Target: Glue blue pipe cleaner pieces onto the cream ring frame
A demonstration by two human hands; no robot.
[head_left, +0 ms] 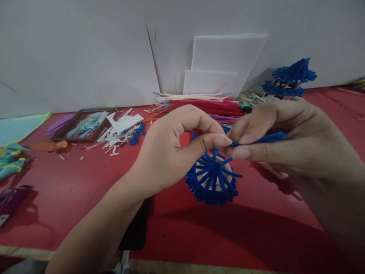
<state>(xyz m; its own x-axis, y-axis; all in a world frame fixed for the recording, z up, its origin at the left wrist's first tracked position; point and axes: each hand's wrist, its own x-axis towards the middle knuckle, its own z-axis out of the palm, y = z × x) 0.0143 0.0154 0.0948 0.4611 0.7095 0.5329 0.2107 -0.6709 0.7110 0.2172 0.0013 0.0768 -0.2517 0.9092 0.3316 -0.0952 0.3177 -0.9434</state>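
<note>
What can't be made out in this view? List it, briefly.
Head view, the only one:
- Where the blue pipe cleaner meets the blue spoked bundle: hidden by the pinching left hand and right hand.
- Dark object: mostly covered by the left forearm.
- Purple object: cut off by the left edge.
- Tray contents: too small to identify.

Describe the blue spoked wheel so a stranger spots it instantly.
Over the red table, look just below where left hand and right hand pinch a blue stem. There: a round wheel of blue fuzzy spokes over a pale ring. The blue bundles by the wall are tufts, not a disc.
</note>
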